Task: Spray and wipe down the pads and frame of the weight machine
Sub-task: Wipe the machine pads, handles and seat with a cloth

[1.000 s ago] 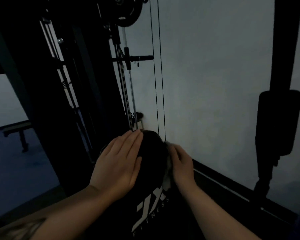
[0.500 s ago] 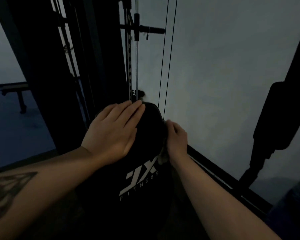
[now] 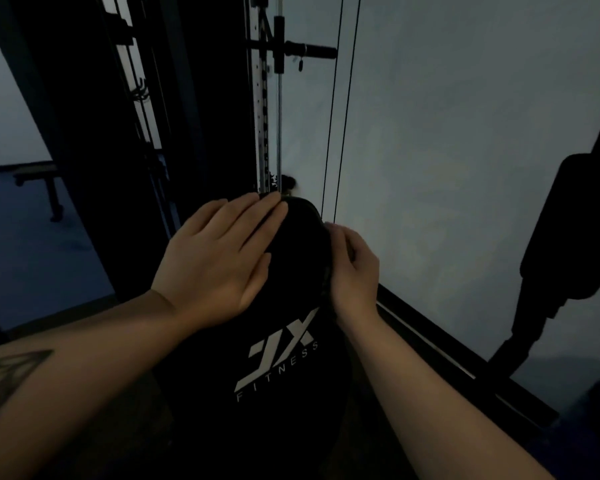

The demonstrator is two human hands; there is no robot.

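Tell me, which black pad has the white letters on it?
The pad under both hands, the one with the white FITNESS logo. The other black pad, on the post at the far right, shows no letters and nobody touches it.

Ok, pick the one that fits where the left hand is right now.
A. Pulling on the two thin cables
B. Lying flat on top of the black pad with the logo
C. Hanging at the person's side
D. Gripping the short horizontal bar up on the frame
B: the left hand lies with straight fingers across the upper end of the black pad, well below the horizontal bar and beside, not on, the cables.
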